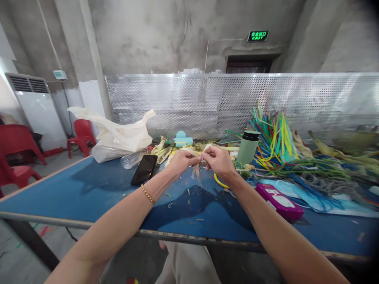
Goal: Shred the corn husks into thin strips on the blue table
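Head camera looks forward and down, close over the table [89,189].

red chair [13,152]: cut by left edge | exit sign [258,36]: blurred

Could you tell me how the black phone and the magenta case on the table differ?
The black phone is flat, dark and plain, lying left of the left hand. The magenta case is thicker, brightly coloured with white patches, lying right of the right hand. Both rest untouched on the blue table.
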### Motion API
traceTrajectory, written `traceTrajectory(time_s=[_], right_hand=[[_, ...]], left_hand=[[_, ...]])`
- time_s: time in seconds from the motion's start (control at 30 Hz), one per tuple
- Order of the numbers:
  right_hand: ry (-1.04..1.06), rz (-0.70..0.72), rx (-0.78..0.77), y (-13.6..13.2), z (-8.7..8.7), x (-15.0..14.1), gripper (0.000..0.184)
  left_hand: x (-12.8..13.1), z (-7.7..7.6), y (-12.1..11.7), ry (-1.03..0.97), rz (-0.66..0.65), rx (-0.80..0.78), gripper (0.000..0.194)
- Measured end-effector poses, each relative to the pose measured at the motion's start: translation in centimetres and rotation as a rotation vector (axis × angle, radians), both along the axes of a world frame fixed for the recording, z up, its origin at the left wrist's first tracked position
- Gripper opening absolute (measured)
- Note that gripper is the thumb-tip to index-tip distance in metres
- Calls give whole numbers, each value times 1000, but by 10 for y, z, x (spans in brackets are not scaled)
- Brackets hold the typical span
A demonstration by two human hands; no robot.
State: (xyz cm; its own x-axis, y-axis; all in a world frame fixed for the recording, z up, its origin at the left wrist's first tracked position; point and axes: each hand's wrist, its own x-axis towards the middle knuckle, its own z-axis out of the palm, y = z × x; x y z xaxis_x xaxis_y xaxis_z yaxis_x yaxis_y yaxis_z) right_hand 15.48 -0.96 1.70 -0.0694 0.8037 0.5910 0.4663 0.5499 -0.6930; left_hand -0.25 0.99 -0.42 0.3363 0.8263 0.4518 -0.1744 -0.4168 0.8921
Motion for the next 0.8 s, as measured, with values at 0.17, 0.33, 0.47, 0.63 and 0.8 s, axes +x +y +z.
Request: traceTrajectory(time_s=[0.17, 0.33, 0.47, 0.63, 0.8], right_hand=[[-2, 8, 9, -2, 3, 2, 17], [-25, 3, -57, -4, 4, 6, 32], [-34, 69, -120, -4, 3, 5, 24], [-102, 51, -86, -3, 1, 3, 19], [-140, 27, 17, -1, 1, 4, 18]], left_hand=[[0, 2, 0, -25, -85, -56, 21], [-2, 5, -3, -32, -57, -63, 17], [-2, 4, -1, -30, 52, -45, 12], [0, 2, 3, 19, 85, -33, 16], [0, 5, -3, 21, 125, -32, 20]])
